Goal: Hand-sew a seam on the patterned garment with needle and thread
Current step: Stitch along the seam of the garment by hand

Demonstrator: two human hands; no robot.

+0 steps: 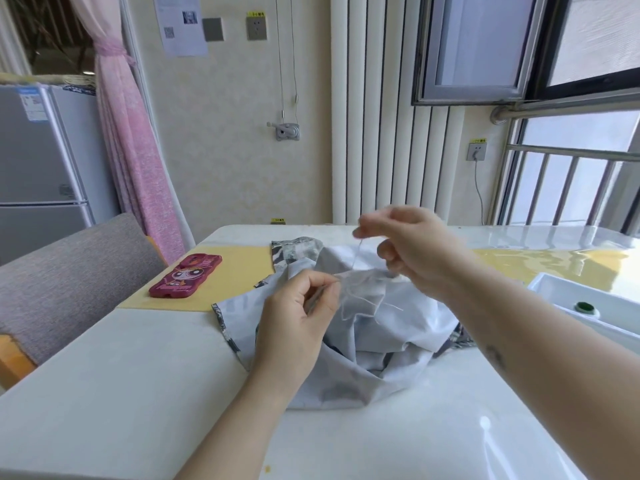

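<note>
The patterned garment (363, 341) lies bunched on the white table (138, 375), pale inside facing up, grey print showing at its edges. My left hand (298, 317) pinches a fold of the cloth between thumb and forefinger at the seam. My right hand (408, 247) is raised above the garment and pinches a white thread (358, 254) that runs down to the cloth. Loose loops of thread lie on the fabric by the seam. The needle is too small to make out.
A pink cartoon phone case (185, 276) lies on a yellow mat (239, 271) at the left. A white tray (588, 299) holding a green round object (585, 307) stands at the right. A grey chair (62, 282) stands beside the table's left edge.
</note>
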